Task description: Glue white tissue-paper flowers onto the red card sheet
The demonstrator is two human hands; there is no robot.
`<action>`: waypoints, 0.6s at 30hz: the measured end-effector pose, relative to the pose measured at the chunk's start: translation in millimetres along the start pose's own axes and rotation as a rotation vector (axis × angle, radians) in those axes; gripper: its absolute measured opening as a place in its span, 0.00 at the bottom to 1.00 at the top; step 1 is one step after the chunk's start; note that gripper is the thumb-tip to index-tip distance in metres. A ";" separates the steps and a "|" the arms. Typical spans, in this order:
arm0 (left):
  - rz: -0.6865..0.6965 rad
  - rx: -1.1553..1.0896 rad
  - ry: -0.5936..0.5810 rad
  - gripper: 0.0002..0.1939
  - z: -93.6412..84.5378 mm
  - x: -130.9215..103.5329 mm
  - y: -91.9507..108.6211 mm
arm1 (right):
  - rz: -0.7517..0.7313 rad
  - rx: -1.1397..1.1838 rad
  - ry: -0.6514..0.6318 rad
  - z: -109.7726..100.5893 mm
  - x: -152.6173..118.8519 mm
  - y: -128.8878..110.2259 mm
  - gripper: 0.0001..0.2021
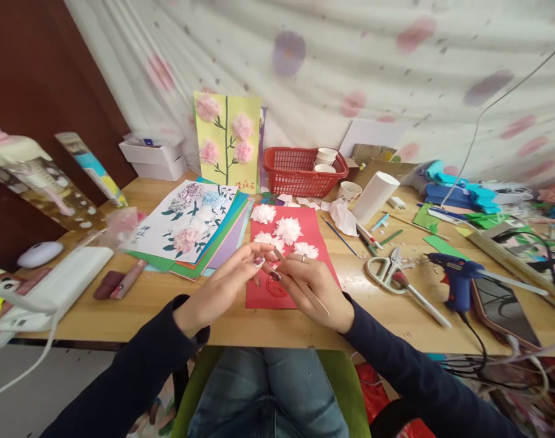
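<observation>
Both my hands are close together above a red sheet of paper (320,228) that bears several white paper flowers (288,230). My right hand (320,292) is closed around a thin wooden stick (314,299), whose lower end sticks out past the palm. Fingertips of my left hand (229,277) meet the stick's upper end and are pressed together. What they pinch, if anything, is hidden. On the lower part of the sheet, below my fingers, is a red squiggle (276,288).
Left of the red sheet lies a stack of coloured paper with a flower picture (190,219). Behind stand a red basket (299,182) with paper cups and a yellow flower card (227,143). Scissors (386,271), a blue glue gun (457,280) and a phone (505,304) lie right.
</observation>
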State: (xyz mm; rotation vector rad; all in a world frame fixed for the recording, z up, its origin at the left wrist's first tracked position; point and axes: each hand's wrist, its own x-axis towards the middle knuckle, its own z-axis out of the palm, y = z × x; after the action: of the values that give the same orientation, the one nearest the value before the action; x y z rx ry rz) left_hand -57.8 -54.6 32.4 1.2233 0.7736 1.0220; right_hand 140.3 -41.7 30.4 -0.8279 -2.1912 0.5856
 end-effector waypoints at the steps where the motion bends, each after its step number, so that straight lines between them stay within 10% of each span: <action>1: -0.004 -0.024 -0.005 0.15 0.5 -0.9 0.2 | -0.010 0.019 0.000 -0.3 -0.7 -1.0 0.15; 11: 0.078 0.207 0.163 0.15 -27.5 -3.3 11.6 | -0.012 0.022 0.129 -24.6 -6.6 -7.5 0.09; 18: -0.021 0.118 -0.228 0.23 9.1 24.9 2.3 | 0.032 0.042 0.231 -26.3 8.0 -8.3 0.09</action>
State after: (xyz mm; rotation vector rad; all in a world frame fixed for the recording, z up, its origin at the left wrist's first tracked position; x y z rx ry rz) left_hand -40.7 -34.9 37.8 1.4024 0.6735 0.8115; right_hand 152.4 -37.7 56.1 -0.8643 -1.9536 0.5224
